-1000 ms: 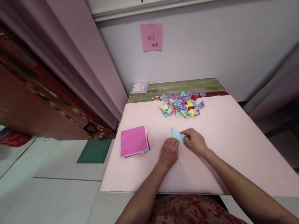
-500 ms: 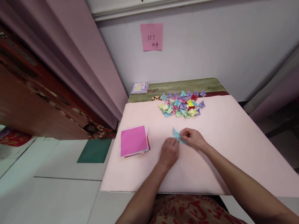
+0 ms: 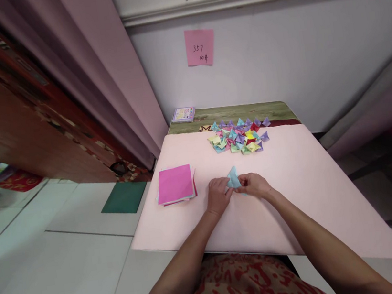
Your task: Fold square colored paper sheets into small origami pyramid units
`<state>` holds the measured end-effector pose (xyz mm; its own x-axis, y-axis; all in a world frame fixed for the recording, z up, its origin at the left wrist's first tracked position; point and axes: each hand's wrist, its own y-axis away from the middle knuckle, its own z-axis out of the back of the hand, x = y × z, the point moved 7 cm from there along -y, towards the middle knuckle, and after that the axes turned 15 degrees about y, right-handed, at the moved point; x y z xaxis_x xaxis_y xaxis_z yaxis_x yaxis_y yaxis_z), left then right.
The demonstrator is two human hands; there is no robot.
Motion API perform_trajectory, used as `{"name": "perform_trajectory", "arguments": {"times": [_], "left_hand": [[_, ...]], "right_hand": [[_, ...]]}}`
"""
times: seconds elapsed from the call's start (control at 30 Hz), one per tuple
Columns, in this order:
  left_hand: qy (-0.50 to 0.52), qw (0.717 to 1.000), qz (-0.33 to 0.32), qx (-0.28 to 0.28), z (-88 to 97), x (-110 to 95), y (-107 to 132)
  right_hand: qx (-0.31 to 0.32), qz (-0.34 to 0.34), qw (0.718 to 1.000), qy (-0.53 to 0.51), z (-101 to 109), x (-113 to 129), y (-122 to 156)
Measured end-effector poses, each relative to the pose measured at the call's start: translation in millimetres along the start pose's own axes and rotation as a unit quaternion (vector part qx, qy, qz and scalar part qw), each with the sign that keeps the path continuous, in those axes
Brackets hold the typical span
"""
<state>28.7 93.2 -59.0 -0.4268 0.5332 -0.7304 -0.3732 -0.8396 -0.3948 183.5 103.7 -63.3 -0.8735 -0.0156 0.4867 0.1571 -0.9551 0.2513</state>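
A light blue piece of origami paper [image 3: 233,177], folded to a point at the top, is between my two hands on the pink table cover [image 3: 296,191]. My left hand [image 3: 218,195] grips its left side, fingers bent and thumb near the lower edge. On the right side, my right hand [image 3: 255,185] pinches the paper between thumb and fingers. Part of the lower edge is hidden by the fingertips. To the left lies a stack of square paper [image 3: 175,184] with a magenta sheet on top.
Beyond my hands is a pile of small folded paper pieces [image 3: 238,137] in many colours. A small stack of printed cards or booklets [image 3: 183,115] sits at the table's back left corner. A pink note [image 3: 200,47] hangs on the wall behind.
The blue paper has turned, so its point now stands more upright and more of its face shows. My left hand has shifted slightly left and its fingers have spread a little.
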Motion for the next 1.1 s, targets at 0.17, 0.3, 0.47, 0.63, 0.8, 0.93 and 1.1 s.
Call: {"name": "perform_trajectory", "arguments": {"times": [0.17,0.3,0.47,0.63,0.8,0.93,1.1], "left_hand": [[-0.019,1.000,0.014,-0.004,1.9,1.9,-0.5],[-0.032,0.999,0.036,-0.004,2.7,5.8,-1.4],[-0.018,0.999,0.034,-0.004,2.1,7.8,-1.5],[-0.004,1.000,0.008,-0.001,0.1,8.1,-0.7],[-0.004,1.000,-0.012,-0.003,0.1,6.1,-1.0],[0.003,1.000,-0.024,-0.015,3.6,1.3,-0.8],[0.074,0.996,0.014,-0.050,11.1,6.2,1.0]], "right_hand": [[-0.018,0.010,1.000,0.010,2.1,8.7,5.4],[-0.036,0.009,0.999,0.026,2.8,12.3,6.1],[-0.012,0.001,0.999,0.031,0.1,11.6,2.6],[-0.025,0.021,0.999,0.038,-2.9,9.1,0.6],[-0.097,0.093,0.991,0.017,1.1,15.0,5.7],[-0.143,0.157,0.977,0.006,8.6,27.2,9.9],[-0.201,0.141,0.969,-0.021,15.6,28.9,9.6]]}}
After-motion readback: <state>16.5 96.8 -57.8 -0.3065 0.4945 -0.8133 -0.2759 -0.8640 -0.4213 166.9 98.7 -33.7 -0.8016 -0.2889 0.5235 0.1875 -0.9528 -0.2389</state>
